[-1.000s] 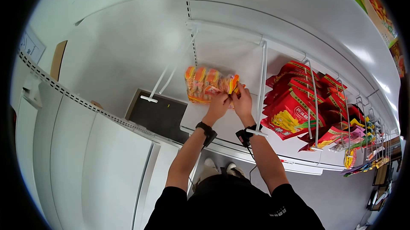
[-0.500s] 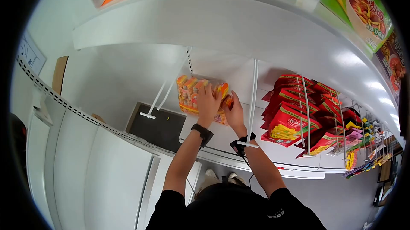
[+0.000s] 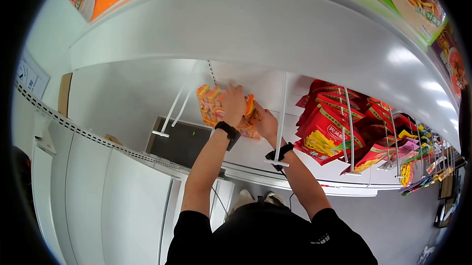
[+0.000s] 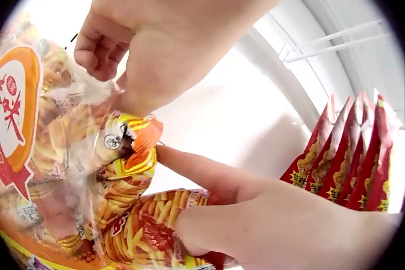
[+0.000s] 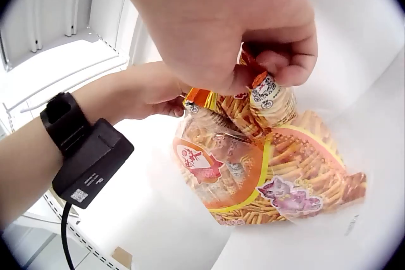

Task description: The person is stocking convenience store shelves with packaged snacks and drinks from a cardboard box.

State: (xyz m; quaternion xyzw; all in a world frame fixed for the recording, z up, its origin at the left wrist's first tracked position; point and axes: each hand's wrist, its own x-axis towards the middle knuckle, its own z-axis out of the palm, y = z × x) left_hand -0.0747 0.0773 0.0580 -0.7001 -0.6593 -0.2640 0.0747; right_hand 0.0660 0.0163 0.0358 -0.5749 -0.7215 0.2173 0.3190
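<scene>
A bunch of clear and orange snack packets [image 3: 210, 108] hangs at the white back panel under a shelf. My left hand [image 3: 234, 97] reaches over their top; in the left wrist view its curled fingers [image 4: 100, 55] pinch the clear top edge of a packet [image 4: 50, 131]. My right hand [image 3: 259, 118] is just right of the bunch. In the right wrist view its fingertips [image 5: 278, 67] pinch the orange header of a packet [image 5: 253, 156]. That header [image 4: 138, 150] also shows in the left wrist view, with a right finger [image 4: 196, 169] against it.
A long white peg hook [image 3: 280, 112] juts out just right of my right hand, and another pair [image 3: 171, 112] juts out on the left. Red packets [image 3: 329, 127] hang on hooks to the right. A white shelf [image 3: 275, 29] with boxed goods is overhead.
Both hands have risen and reached further in toward the back panel. The left hand has moved from the packets' front to their top.
</scene>
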